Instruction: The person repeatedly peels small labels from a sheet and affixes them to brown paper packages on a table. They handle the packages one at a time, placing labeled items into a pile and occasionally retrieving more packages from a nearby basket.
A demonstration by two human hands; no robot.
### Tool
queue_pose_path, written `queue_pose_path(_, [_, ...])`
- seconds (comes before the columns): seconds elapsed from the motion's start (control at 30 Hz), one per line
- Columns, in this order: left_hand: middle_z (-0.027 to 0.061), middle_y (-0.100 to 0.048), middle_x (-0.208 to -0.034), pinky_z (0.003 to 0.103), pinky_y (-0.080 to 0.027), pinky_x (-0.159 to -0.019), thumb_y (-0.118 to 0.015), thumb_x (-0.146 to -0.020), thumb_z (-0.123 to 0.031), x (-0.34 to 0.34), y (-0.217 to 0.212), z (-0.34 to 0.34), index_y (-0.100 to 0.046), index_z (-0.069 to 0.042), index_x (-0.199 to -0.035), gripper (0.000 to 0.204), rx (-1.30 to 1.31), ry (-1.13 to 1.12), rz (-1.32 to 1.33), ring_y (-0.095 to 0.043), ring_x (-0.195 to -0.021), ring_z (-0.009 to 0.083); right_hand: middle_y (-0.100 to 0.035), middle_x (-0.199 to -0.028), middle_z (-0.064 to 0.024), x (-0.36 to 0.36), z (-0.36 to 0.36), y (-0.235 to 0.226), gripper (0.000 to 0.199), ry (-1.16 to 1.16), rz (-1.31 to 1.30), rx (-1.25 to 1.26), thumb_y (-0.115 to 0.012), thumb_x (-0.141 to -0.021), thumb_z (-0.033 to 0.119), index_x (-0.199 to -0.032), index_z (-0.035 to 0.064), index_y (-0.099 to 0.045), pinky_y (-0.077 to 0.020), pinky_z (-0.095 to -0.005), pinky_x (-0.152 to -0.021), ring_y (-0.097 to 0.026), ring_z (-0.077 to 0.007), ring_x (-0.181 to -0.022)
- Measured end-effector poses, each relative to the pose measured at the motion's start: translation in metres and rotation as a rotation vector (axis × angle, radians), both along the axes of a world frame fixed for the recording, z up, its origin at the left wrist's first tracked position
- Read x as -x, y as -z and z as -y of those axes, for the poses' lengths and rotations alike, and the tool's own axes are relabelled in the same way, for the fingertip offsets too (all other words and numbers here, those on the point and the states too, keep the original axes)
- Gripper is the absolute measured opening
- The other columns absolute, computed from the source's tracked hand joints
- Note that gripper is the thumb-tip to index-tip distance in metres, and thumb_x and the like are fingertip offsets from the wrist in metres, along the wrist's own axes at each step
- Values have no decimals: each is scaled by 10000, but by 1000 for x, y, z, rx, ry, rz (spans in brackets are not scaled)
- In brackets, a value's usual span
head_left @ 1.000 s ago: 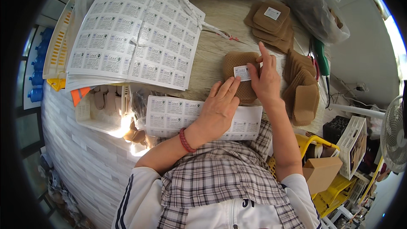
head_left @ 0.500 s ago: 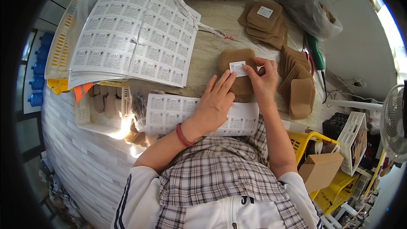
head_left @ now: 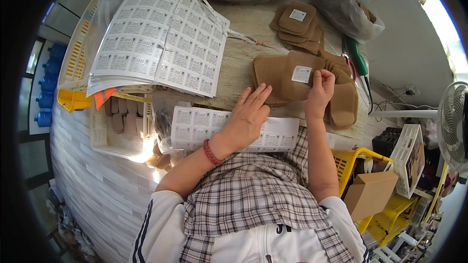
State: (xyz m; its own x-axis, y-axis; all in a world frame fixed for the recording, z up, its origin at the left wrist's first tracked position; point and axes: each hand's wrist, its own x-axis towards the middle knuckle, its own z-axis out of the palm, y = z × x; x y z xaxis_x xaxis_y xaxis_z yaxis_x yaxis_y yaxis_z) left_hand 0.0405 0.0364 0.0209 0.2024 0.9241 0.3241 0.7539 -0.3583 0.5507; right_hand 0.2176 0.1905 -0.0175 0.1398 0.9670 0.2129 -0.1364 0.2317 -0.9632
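Note:
A brown perforated pad (head_left: 300, 90) with rounded corners is pinched at its right edge by my right hand (head_left: 319, 92). A small white printed label (head_left: 301, 73) sits on that pad. Partly under it lies a stack of similar brown pads (head_left: 268, 75). My left hand (head_left: 247, 119) has its fingers stretched out, their tips at the stack's near left edge. Beneath that hand, a sheet of printed labels (head_left: 195, 129) lies along the table's front edge; its right part (head_left: 282, 136) is partly bare of labels.
Large label sheets (head_left: 156, 39) are piled at the left. Farther right are labelled pads (head_left: 296, 24), a leaning row of pads (head_left: 343, 102), a green-handled tool (head_left: 358, 56) and a plastic bag (head_left: 348, 12). A fan (head_left: 453, 126), a yellow basket (head_left: 351, 158) and a white crate (head_left: 117, 141) flank the table.
My right hand has lifted the labelled pad off the stack and moved it to the right. My left hand stays near the stack, no longer touching the label.

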Motion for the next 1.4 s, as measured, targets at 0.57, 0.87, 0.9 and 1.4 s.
queue_pose_path(0.57, [224, -471, -1453, 499, -282, -1159, -608, -883, -46, 38, -10, 27, -569, -19, -854, 56, 100, -135, 23, -365, -1415, 393, -648, -886, -100, 19, 17, 19, 155, -181, 453, 54, -613, -960, 91, -1081, 1, -579, -492, -289, -721, -579, -135, -785])
queue_pose_path(0.87, [134, -580, -955, 410, -475, -821, -634, -872, -32, 21, -24, 25, -601, -5, -854, 47, 48, -144, 154, -582, -947, 322, -683, -1070, -187, -20, -10, -6, 243, 48, 838, 12, -618, -956, 122, -1181, 33, -599, -525, -405, -869, -657, -375, -981])
queue_pose_path(0.9, [126, -566, -912, 404, -471, -779, -639, -871, -35, 20, -23, 23, -606, -6, -854, 47, 25, -152, 168, -577, -898, 315, -682, -1084, -172, -15, -3, -16, 253, 102, 962, -160, -622, -948, 110, -1191, 41, -603, -522, -402, -875, -652, -362, -998])
queue_pose_path(1.4, [112, -632, -828, 368, -475, -680, -693, -842, -63, 32, -9, 53, -694, -6, -905, 85, 69, -281, 127, -605, -776, 296, -647, -829, -20, 5, 113, -22, 164, -473, 788, -391, -804, -704, 61, -837, 102, -716, -465, -356, -737, -604, -233, -808])
